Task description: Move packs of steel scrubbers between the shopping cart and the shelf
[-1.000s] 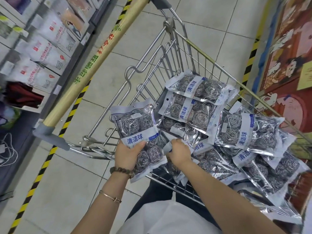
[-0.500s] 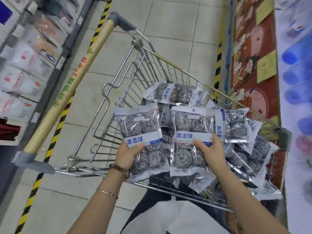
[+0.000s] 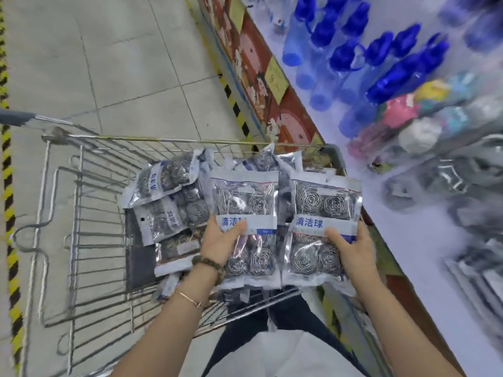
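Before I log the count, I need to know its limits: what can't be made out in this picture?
Head view only.
1. Number of loose packs in the cart: the left pack and right pack, gripped by the left hand and right hand, cover the pile.
2. Shelf goods: motion blur.
3. Cart handle: cut off by the left edge.

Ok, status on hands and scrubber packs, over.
Left hand grips left pack, right hand grips right pack. Spare packs lie in cart. Shelf at right, nothing seen blocking.
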The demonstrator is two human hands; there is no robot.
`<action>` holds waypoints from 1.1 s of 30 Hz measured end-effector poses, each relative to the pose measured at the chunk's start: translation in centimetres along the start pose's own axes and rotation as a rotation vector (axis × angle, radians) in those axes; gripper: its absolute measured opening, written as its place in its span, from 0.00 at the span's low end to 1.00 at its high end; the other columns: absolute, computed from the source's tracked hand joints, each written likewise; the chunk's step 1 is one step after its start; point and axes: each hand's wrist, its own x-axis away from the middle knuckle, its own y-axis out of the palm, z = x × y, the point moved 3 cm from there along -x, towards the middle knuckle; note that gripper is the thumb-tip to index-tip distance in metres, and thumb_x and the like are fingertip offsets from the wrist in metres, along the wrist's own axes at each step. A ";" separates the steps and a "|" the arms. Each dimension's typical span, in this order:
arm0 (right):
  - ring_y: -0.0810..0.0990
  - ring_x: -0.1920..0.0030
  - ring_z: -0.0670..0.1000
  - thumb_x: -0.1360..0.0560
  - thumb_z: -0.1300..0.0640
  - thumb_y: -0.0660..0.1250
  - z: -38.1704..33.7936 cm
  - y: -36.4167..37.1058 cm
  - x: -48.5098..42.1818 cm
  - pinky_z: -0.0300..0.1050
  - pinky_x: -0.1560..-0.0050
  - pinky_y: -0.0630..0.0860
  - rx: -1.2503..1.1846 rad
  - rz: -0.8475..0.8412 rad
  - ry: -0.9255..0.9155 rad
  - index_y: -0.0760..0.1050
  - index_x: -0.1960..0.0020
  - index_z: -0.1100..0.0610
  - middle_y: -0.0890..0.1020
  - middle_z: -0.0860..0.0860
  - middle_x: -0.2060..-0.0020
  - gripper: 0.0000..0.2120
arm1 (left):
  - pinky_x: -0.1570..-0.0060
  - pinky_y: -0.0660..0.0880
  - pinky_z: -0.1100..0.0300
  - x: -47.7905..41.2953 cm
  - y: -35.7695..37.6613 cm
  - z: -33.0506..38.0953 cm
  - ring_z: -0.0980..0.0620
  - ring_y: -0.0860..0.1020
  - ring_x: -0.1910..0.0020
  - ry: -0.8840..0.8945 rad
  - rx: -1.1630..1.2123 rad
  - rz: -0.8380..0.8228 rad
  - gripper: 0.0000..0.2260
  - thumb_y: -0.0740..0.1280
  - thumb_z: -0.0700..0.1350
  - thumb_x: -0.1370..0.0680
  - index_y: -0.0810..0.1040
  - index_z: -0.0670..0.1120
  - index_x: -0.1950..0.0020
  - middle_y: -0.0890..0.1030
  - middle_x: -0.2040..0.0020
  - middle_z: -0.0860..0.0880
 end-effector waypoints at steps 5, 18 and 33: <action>0.79 0.58 0.49 0.29 0.58 0.73 2.7 -5.6 1.4 0.37 0.59 0.74 -0.130 0.208 0.075 0.72 0.47 0.58 0.81 0.52 0.56 0.14 | 0.60 0.79 0.59 1.1 6.6 1.2 0.50 0.78 0.57 0.060 -0.231 -0.129 0.34 0.66 0.59 0.29 0.61 0.40 0.31 0.78 0.51 0.47; 0.79 0.58 0.46 0.30 0.57 0.74 14.3 -25.4 8.1 0.37 0.60 0.73 -0.313 0.546 0.208 0.73 0.51 0.52 0.81 0.47 0.58 0.12 | 0.33 0.59 0.51 11.5 28.3 0.3 0.42 0.61 0.29 0.231 -0.458 -0.474 0.35 0.63 0.54 0.25 0.53 0.36 0.26 0.60 0.27 0.39; 0.80 0.54 0.56 0.29 0.50 0.72 25.9 -41.7 14.0 0.51 0.51 0.76 -0.373 0.791 0.374 0.69 0.36 0.61 0.81 0.56 0.53 0.27 | 0.70 0.66 0.73 20.8 49.0 -1.1 0.57 0.70 0.63 0.361 -0.778 -0.648 0.17 0.61 0.47 0.21 0.64 0.41 0.37 0.75 0.52 0.48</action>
